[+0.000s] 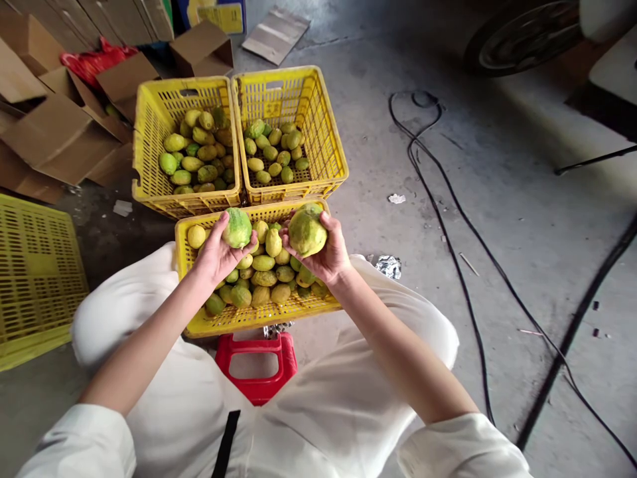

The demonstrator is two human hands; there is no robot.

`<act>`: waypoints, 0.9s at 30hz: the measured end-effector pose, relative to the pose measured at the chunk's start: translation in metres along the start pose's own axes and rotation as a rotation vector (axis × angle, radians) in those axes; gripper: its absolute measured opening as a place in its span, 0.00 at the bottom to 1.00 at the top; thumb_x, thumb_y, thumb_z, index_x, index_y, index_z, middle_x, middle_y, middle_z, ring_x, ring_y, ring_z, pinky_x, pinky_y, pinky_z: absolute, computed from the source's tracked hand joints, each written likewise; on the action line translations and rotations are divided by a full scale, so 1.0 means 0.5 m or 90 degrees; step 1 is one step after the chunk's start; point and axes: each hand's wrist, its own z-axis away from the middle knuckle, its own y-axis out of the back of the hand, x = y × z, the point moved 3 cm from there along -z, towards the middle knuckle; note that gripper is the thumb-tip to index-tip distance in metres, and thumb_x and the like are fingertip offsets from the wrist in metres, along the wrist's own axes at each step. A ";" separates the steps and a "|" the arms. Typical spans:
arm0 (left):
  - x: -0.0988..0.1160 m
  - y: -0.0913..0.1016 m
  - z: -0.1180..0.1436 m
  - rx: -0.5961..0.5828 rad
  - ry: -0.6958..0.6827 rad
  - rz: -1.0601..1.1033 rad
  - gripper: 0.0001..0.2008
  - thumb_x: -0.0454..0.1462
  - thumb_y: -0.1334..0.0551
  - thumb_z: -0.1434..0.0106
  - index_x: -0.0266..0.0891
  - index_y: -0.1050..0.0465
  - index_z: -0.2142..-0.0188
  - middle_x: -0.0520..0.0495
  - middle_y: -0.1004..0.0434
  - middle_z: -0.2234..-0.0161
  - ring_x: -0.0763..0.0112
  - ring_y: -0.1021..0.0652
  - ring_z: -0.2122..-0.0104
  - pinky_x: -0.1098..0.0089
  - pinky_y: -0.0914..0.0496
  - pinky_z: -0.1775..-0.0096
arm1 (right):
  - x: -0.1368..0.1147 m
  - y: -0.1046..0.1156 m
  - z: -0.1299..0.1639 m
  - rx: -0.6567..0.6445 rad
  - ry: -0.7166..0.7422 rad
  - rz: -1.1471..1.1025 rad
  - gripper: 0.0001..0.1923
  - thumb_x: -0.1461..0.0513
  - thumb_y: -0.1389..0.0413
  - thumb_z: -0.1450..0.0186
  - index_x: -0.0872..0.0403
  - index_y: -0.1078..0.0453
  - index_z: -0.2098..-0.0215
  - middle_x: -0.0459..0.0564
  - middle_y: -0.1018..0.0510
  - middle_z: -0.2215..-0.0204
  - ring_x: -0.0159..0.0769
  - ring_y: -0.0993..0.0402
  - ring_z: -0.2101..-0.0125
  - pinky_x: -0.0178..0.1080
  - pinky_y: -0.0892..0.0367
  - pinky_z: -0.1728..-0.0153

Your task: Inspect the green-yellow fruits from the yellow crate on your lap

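Two fruits are up, one in each of your hands, held above the near yellow crate (233, 322). Your left hand (215, 255) is closed around a round green fruit (237, 228), fingers wrapped under and behind it. Your right hand (328, 255) grips a larger yellow-green fruit (306, 231) from below and the side. Both fruits sit just beside each other, apart, over the crate's far rim.

Near crate: part-filled with yellow and green fruit, resting between your knees; a red stool (257, 365) shows just below it. Beyond, two more yellow crates stand side by side, touching: the left crate (149, 159) heaped higher, the right crate (326, 146) with a thinner layer. An upturned yellow crate (34, 279) lies at far left. Cardboard boxes (54, 126) are piled behind it. Black cables (448, 199) trail across the concrete floor (522, 232) to your right.
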 end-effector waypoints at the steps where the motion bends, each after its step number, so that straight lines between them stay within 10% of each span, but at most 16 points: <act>1: -0.001 0.003 -0.002 0.002 -0.003 0.003 0.12 0.42 0.32 0.33 0.38 0.27 0.55 0.46 0.20 0.63 0.63 0.16 0.56 0.65 0.19 0.51 | 0.001 0.002 -0.001 -0.002 -0.002 0.000 0.17 0.49 0.36 0.39 0.49 0.28 0.59 0.50 0.15 0.63 0.48 0.16 0.51 0.53 0.17 0.50; 27: -0.004 0.017 -0.009 -0.096 0.013 -0.078 0.10 0.33 0.32 0.38 0.35 0.24 0.57 0.38 0.17 0.58 0.53 0.18 0.48 0.57 0.21 0.44 | 0.011 0.012 -0.011 0.041 -0.023 -0.012 0.16 0.53 0.37 0.37 0.50 0.30 0.54 0.51 0.14 0.62 0.48 0.16 0.51 0.53 0.17 0.50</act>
